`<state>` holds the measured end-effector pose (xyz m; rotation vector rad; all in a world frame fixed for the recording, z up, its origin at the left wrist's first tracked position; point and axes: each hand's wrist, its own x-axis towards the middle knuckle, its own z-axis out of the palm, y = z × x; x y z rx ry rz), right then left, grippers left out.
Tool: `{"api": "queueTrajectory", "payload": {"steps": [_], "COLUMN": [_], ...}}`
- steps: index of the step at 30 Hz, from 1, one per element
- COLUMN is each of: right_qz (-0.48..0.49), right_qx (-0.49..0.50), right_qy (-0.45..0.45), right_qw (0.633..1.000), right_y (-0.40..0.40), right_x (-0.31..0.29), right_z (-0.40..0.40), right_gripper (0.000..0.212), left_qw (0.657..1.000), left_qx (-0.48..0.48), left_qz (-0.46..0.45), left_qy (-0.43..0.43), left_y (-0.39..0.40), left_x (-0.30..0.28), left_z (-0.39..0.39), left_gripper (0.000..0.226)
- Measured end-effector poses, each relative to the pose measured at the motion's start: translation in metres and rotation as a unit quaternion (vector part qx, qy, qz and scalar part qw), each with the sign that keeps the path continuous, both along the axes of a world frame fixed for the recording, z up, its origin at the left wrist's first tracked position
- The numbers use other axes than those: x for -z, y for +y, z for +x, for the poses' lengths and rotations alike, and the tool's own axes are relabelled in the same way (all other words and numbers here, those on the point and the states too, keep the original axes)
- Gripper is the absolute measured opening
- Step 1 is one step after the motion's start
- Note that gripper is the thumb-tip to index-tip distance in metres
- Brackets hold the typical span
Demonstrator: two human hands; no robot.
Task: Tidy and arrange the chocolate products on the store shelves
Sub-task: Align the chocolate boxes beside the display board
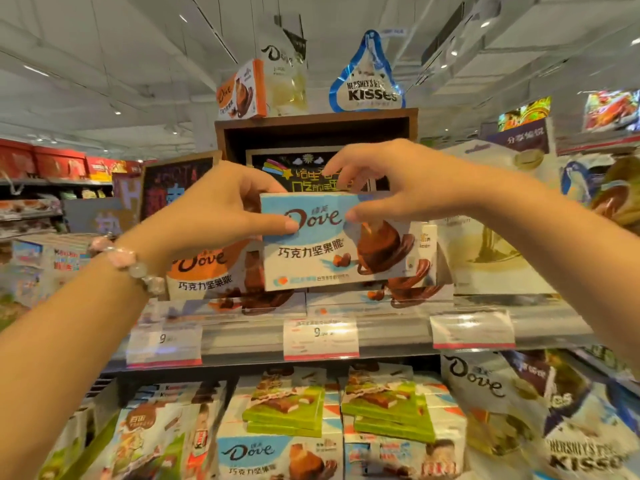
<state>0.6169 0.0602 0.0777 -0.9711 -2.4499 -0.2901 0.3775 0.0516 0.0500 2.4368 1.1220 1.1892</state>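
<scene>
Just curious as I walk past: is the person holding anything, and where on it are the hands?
Yes: a light-blue Dove chocolate box, held along its top edge. The left hand pinches the upper left corner, the right hand the upper middle.

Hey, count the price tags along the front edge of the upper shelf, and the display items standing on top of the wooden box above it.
White price tags on the shelf edge: 3
Orange Dove box on the wooden box: 1
Pale Dove pouch: 1
Blue-edged Hershey's Kisses bag: 1
Total: 6
</scene>
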Motion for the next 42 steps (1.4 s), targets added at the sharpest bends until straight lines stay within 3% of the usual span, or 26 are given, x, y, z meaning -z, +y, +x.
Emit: {"api": "queueTrajectory", "payload": {"steps": [6,10,13,16,19,32,39,42], "right_qz": [-0.007,-0.033,-0.048,-0.061,-0.077,-0.027,-0.111,-0.149], "right_qx": [-0.051,-0.041,-0.037,-0.032,-0.018,0.018,0.02,0.049], "right_qy": [0.043,0.065,0.075,0.077,0.071,0.033,0.048,-0.008], "right_qw": [0.998,0.996,0.995,0.995,0.994,0.999,0.992,0.988], "right_y": [0.005,0.013,0.02,0.025,0.028,0.044,0.061,0.076], "right_x": [0.009,0.016,0.021,0.024,0.023,0.062,0.031,0.017], "right_z": [0.016,0.029,0.032,0.036,0.041,0.025,0.011,0.001], "right_gripper": [0.039,0.039,0.038,0.036,0.034,0.043,0.027,0.021], "left_qw": [0.997,0.978,0.951,0.95,0.957,0.963,0.968,0.965], "left_qx": [0.002,-0.153,-0.229,-0.213,-0.191,-0.136,-0.109,-0.106], "left_qz": [0.038,0.081,0.109,0.12,0.123,0.129,0.139,0.15], "left_qy": [-0.071,0.114,0.18,0.193,0.181,0.193,0.18,0.185], "left_y": [0.01,0.019,0.027,0.03,0.03,0.041,0.048,0.049], "left_x": [0.012,0.02,0.029,0.04,0.041,0.035,0.035,0.034], "left_z": [0.017,0.005,-0.012,-0.019,-0.024,-0.031,-0.034,-0.034], "left_gripper": [0.04,0.084,0.065,0.04,0.031,0.029,0.03,0.031]}}
